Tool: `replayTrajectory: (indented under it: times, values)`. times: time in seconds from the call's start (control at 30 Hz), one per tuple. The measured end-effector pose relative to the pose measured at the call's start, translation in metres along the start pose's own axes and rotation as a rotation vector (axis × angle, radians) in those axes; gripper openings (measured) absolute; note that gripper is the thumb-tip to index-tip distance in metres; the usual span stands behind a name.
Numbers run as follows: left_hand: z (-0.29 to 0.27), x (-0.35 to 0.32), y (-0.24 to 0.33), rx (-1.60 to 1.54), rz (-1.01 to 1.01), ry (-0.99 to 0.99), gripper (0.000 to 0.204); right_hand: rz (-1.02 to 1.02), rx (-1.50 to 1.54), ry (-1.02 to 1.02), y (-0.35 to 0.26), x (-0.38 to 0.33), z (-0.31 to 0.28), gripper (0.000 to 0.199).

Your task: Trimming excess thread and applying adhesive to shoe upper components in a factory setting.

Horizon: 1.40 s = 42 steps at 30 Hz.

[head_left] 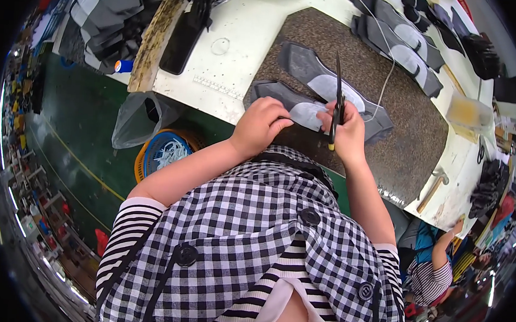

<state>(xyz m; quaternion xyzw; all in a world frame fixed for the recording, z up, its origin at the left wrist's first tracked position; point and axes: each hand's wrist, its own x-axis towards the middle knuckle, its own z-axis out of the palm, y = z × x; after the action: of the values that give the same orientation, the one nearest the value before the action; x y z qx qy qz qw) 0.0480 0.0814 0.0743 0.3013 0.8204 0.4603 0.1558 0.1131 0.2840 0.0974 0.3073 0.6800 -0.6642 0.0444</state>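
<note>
Crowding the mat's near edge (351,160), hands (260,126) (right gripping scissors (338,95)).

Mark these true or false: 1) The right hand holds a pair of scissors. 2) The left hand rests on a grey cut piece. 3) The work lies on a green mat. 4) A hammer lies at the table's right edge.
1) True: the right hand grips scissors.
2) True: the left hand presses the grey cut piece.
3) False: the stone slab is speckled brown.
4) True: the hammer lies there.
</note>
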Motion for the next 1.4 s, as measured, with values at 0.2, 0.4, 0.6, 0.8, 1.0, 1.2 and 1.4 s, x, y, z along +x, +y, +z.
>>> replayTrajectory:
  times: [0.2,0.4,0.6,0.8,1.0,1.2,1.4]
  values:
    - [0.015,-0.003,-0.033,0.447,0.236,-0.018,0.057,-0.198,-0.444,0.094,-0.008,0.039,0.058,0.02]
    - [0.012,-0.001,-0.035,0.411,0.243,-0.035,0.056,-0.183,-0.563,0.124,-0.002,0.052,0.071,0.022]
    - [0.013,-0.002,-0.035,0.334,0.219,-0.025,0.06,-0.18,-0.569,0.14,-0.002,0.052,0.073,0.022]
    - [0.015,-0.003,-0.036,0.359,0.211,-0.03,0.06,-0.173,-0.544,0.139,0.004,0.051,0.073,0.023]
    - [0.015,-0.002,-0.036,0.401,0.215,-0.044,0.058,-0.216,-0.432,0.162,0.019,0.06,0.07,0.024]
    - [0.017,-0.001,-0.033,0.414,0.205,-0.039,0.059,-0.201,-0.504,0.157,0.007,0.054,0.074,0.023]
    - [0.014,0.001,-0.026,0.511,0.173,-0.092,0.063,-0.245,-0.669,0.158,-0.006,0.038,0.062,0.025]
